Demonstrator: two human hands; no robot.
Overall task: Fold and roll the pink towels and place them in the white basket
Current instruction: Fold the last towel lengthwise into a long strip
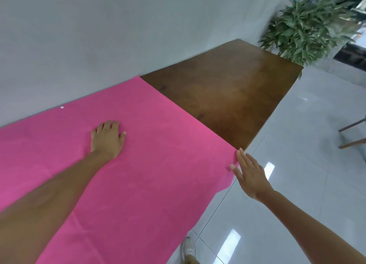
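Head: left hand (108, 139) atop pink towel (158, 174)

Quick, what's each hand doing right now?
Left hand: open, palm down on the pink towel.
Right hand: open, straight fingers touching the towel's corner at the table edge.

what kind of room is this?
Likely an indoor office or lounge, not certain: glossy white floor tiles, a wooden table set against a plain wall, and a leafy plant at its far end.
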